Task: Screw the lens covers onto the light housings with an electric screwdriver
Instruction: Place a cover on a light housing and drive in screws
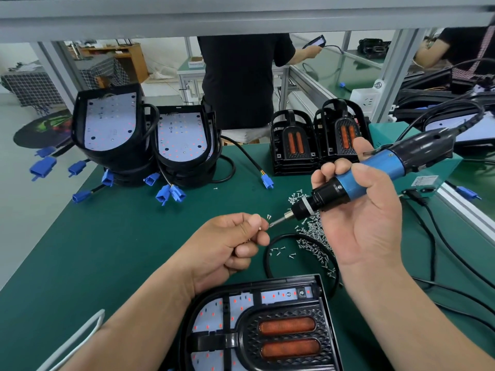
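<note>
My right hand (359, 210) grips a blue and black electric screwdriver (375, 172), its bit pointing left and down. My left hand (230, 242) pinches a small screw at the tip of that bit. Below my hands lies a black light housing (325, 311) with a black lens cover (284, 336) seated in it, showing two orange strips. A heap of small silver screws (313, 231) lies on the green mat beside a black rubber ring (267, 261).
Two stacks of open housings (115, 129) with blue connectors stand at the back left. Stacked lens covers (316, 140) stand at the back right. The screwdriver's black cable (434, 236) and a teal box (426, 180) are on the right. A person in black stands behind the bench.
</note>
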`<state>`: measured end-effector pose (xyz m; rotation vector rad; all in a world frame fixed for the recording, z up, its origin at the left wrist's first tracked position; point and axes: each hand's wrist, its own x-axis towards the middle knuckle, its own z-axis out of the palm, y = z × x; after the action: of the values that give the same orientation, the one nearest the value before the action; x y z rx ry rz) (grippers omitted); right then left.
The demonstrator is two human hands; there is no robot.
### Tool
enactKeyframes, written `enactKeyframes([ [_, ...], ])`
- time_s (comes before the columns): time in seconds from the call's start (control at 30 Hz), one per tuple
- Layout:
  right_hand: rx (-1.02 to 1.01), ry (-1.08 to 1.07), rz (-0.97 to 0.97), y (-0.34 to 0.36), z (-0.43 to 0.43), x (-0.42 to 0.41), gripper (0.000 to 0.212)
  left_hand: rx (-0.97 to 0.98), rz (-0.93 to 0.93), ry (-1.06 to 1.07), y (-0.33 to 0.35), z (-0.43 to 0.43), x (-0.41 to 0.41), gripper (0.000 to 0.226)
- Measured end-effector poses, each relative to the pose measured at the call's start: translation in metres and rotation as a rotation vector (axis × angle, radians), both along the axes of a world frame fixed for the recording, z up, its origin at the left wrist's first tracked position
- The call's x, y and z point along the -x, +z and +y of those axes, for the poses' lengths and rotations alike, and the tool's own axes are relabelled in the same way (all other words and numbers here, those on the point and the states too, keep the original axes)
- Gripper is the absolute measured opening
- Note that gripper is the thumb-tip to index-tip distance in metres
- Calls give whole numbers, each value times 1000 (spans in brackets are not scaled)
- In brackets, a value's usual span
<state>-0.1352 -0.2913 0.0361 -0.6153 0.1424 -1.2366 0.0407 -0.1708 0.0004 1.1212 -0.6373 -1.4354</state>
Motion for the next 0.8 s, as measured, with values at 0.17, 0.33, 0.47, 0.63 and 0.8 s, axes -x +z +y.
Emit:
enactKeyframes([
  [0.17,-3,7,-7,0,1,0,35,0,73,12,-2,0,-2,15],
  [0.33,5,5,-7,1,2,0,34,14,134,14,-2,1,-2,18],
  [0.47,27,4,7,1,4,-2,34,-10,93,4,-1,-1,1,12],
  [0.63,33,-4,22,1,6,-5,34,-25,83,-13,0,-1,2,12],
  [0.8,41,-1,25,0,6,-4,36,-6,148,-22,-1,0,0,13],
])
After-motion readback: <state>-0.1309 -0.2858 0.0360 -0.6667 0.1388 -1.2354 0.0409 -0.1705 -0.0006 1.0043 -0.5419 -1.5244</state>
